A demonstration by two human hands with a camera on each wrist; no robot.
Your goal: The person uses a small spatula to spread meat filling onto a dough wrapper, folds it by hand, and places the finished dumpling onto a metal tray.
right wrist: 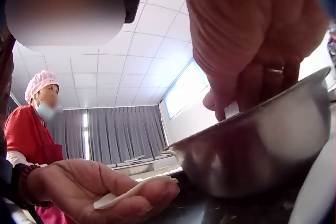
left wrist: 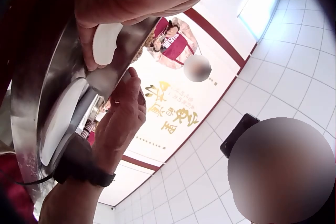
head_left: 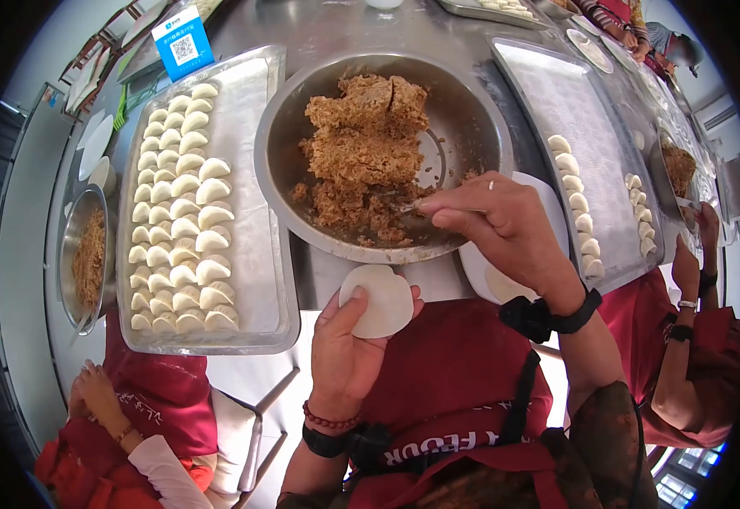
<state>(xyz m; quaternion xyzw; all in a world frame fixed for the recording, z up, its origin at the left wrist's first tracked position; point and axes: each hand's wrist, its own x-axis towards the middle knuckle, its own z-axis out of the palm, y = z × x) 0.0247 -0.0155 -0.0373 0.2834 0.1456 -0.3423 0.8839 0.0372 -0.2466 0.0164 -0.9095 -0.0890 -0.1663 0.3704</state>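
Observation:
My left hand (head_left: 355, 348) holds pale round dumpling wrappers (head_left: 384, 307), thumb on top and fingers beneath, in front of the bowl. Their outline looks like overlapping rounds in the head view. Over the near right rim of a wide steel bowl (head_left: 270, 170), my right hand (head_left: 506, 222) pinches a metal spoon (head_left: 472, 209). The spoon's far end sits at the edge of the brown minced filling (head_left: 366, 140), where it is partly hidden. In the right wrist view, the left palm (right wrist: 89, 184) faces up under a wrapper (right wrist: 131, 192), beside the bowl.
Rows of folded dumplings (head_left: 185, 208) fill much of the left tray (head_left: 260, 254). A right tray (head_left: 548, 93) carries fewer dumplings. A white plate (head_left: 548, 199) lies partly under my right forearm. Other people in red aprons sit either side, with smaller filling bowls (head_left: 69, 246) nearby.

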